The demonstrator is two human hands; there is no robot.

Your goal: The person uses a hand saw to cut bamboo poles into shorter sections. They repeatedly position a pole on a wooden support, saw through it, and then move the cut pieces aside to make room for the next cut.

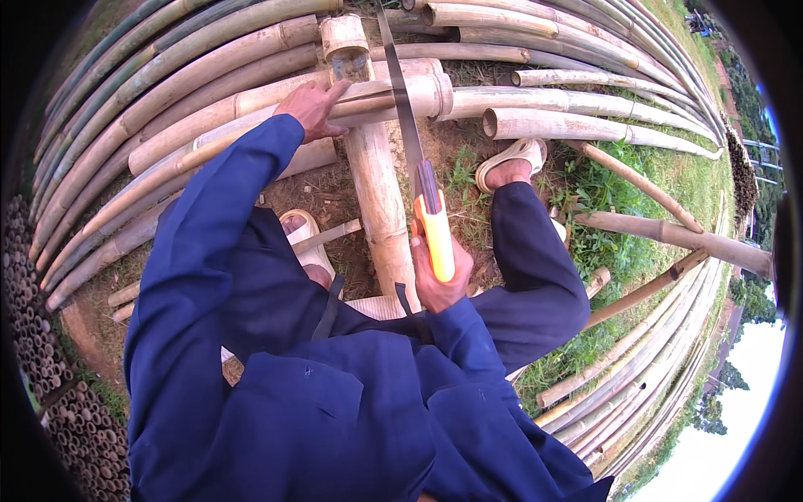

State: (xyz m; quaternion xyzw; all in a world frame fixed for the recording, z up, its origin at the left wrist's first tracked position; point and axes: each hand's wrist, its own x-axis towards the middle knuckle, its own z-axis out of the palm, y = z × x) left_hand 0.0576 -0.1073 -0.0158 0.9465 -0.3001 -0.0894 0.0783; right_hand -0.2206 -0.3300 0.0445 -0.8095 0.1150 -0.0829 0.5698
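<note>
My left hand (311, 110) grips a pale bamboo pole (368, 107), with fingers and thumb on opposite sides. That pole lies across a thick bamboo support (374, 180) running away from me between my legs. In my right hand (442, 284) is a handsaw (435, 230), its yellow and orange handle wrapped by my fingers. The saw's long blade points away from me and crosses the pole close to its right end, to the right of my left hand. Whether its teeth touch the bamboo I cannot tell.
Long bamboo poles (192, 71) lie at the left, with more poles (585, 100) at the far right. Stacked bamboo ends (92, 435) fill the lower left. My sandalled foot (512, 166) is right of the saw. A bamboo frame (661, 230) stands over grass at the right.
</note>
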